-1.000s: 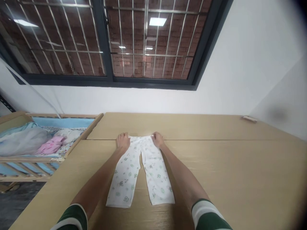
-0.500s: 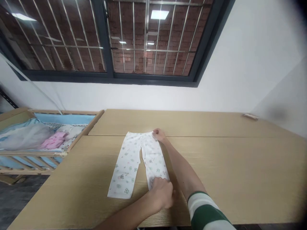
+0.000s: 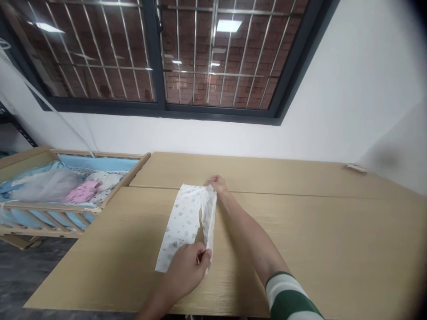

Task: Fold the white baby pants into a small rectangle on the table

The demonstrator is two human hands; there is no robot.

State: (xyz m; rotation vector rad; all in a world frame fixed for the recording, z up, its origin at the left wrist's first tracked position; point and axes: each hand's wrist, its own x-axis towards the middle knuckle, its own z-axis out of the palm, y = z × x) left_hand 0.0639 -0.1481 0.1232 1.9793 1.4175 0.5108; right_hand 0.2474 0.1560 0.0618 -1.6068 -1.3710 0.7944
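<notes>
White children's pants (image 3: 184,213) with a small printed pattern lie on the wooden table (image 3: 293,249), waistband toward the wall. The left leg of the pants lies flat, while the right leg is lifted and partly folded inward. My left hand (image 3: 191,266) pinches the right leg near its lower end, fingers closed on the cloth. At the right corner of the waistband, my right hand (image 3: 216,183) is closed on the fabric; its fingertips are slightly blurred.
To the left stands a wooden crib (image 3: 96,209) with blue lining, holding a pink cloth (image 3: 83,191) and pale bedding. A barred window (image 3: 220,58) is in the white wall behind. A small whitish object (image 3: 355,168) lies at the table's far right.
Both hands have moved left, carrying the right pant leg up and inward toward the other leg. Earlier that leg lay flat and spread. The view has shifted slightly.
</notes>
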